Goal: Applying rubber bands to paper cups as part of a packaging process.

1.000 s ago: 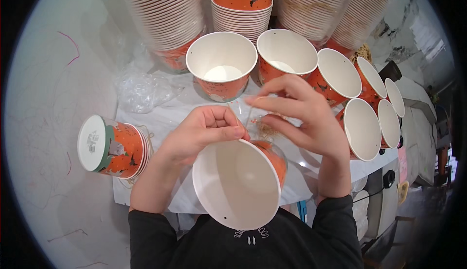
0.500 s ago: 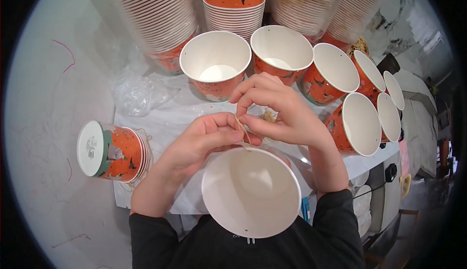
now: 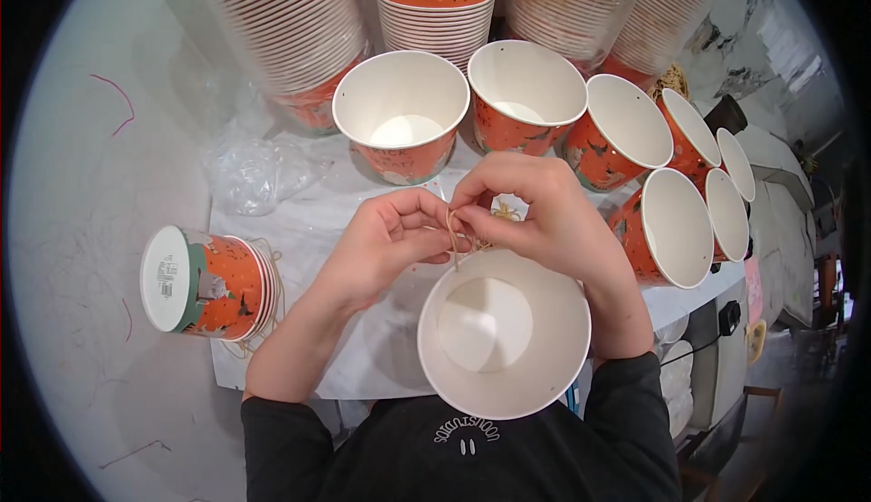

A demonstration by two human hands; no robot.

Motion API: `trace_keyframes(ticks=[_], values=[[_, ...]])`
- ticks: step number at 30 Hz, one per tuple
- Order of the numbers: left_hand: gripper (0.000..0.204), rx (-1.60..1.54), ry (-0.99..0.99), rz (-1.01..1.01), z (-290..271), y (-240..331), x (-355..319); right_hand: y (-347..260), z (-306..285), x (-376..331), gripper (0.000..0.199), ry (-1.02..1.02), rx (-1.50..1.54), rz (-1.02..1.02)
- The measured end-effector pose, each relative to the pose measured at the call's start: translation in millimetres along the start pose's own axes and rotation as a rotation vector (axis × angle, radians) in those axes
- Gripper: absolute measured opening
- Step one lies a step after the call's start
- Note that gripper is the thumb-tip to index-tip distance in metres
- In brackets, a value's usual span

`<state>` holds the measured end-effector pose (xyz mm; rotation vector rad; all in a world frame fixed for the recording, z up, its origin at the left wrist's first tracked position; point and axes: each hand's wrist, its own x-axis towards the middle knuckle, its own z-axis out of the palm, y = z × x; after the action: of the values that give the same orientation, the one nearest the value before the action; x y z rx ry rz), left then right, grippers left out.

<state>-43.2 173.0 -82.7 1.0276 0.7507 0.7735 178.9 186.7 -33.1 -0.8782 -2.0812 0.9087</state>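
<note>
A white-lined paper bucket (image 3: 555, 343) leans with its mouth toward me, in front of my chest, its round bottom showing inside. Thin tan string (image 3: 455, 246) runs from the far side of its rim up to my fingers. The thumb and fingers of my left hand (image 3: 386, 243) pinch that string just left of the rim. My right hand (image 3: 540, 198) arches over the rim, thumb and forefinger pinching the string against the left fingertips. Part of the string is hidden between the fingers. Behind the right hand, a small tan string tangle (image 3: 505, 211) partly shows.
Open orange buckets (image 3: 399, 116) curve along the back and right of the white-covered table (image 3: 299, 320). Tall nested stacks (image 3: 281, 30) stand behind them. Crumpled clear plastic (image 3: 263, 175) lies at left, near a sideways nested set of buckets (image 3: 222, 284) with string.
The bucket has shifted right and slightly away from me, turning so its bottom now shows. My right hand has come down, and the fingertips of both hands have drawn together on the string.
</note>
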Motion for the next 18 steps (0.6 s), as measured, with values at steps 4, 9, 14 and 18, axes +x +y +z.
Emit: trace_keyframes(ticks=[4,9,14,18], values=[[0.025,-0.024,0.073,0.056,3,-4,5,1,-3,-2,0.014,0.041,-0.005,-0.021],[0.041,0.194,0.204,0.267,10,-10,12,6,-5,-3,0.014,0.083,-0.042,-0.075],[0.045,0.433,0.243,0.464,6,-21,19,7,-5,1,0.015,0.034,0.053,0.016],[0.031,0.854,0.319,0.641,-5,-20,17,11,-6,4,0.014,-0.016,0.035,0.051]])
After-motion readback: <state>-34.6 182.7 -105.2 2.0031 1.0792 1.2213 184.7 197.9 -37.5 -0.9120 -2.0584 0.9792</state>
